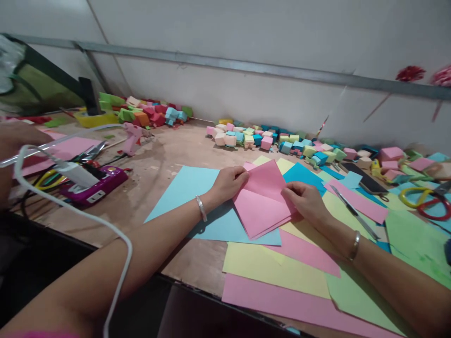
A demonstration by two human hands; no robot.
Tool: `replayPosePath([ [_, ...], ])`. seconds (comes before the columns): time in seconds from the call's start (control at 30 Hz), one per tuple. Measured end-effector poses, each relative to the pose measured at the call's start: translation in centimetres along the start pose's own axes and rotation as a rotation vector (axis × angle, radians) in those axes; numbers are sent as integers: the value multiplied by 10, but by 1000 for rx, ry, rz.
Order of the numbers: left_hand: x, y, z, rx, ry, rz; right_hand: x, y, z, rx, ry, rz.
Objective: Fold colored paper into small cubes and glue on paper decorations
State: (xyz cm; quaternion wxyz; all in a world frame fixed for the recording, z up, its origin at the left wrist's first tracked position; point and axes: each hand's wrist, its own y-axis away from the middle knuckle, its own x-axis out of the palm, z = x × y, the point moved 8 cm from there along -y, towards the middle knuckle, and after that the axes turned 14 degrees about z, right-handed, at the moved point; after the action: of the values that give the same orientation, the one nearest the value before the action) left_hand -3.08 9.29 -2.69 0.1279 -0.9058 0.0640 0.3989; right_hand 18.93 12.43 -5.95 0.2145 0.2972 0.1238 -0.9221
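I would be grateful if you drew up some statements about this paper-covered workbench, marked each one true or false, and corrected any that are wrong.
1. The left hand and the right hand both hold the folded pink paper. True.
2. The glue gun is green. False; the glue gun is pink.
3. A white plug sits on the purple power strip. True.
4. The scissors have two blue handles. False; the scissors have one yellow handle and one red.
5. In this view, the folded pink paper partly covers a light blue sheet. True.
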Motion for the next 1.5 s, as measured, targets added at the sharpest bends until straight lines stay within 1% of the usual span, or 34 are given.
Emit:
replayPosePath([
  [0.1, 6, 1, -6, 57, 39, 50, 3, 1, 10, -40, -11, 53],
  [0.23, 20, 2, -16, 132, 82, 161, -2, 3, 19, -72, 33, 10],
  [0.33, 25, 4, -21, 164, 94, 193, -3, 5, 18, -72, 36, -28],
  [0.4, 23, 4, -22, 172, 91, 178, -5, 7, 20, -104, 48, -83],
  [0.5, 14, 5, -22, 179, 68, 105, -7, 11, 33, -227, 201, -192],
  [0.6, 4, 6, -22, 189, 37, 22, -5, 13, 41, -292, 306, -231],
  [0.8, -1, 6, -19, 215, 6, -51, -1, 12, 39, -287, 286, -186],
  [1.0, -3, 5, -16, 208, -10, -74, -1, 10, 30, -257, 169, -153],
  [1.17, 0, 5, -16, 202, -7, -38, -4, 12, 27, -246, 151, -159],
  [1.33, 4, 4, -16, 185, -6, 20, -7, 9, 20, -167, 60, -176],
  [1.5, 4, 3, -12, 151, -10, 29, -6, 7, 19, -147, 33, -170],
])
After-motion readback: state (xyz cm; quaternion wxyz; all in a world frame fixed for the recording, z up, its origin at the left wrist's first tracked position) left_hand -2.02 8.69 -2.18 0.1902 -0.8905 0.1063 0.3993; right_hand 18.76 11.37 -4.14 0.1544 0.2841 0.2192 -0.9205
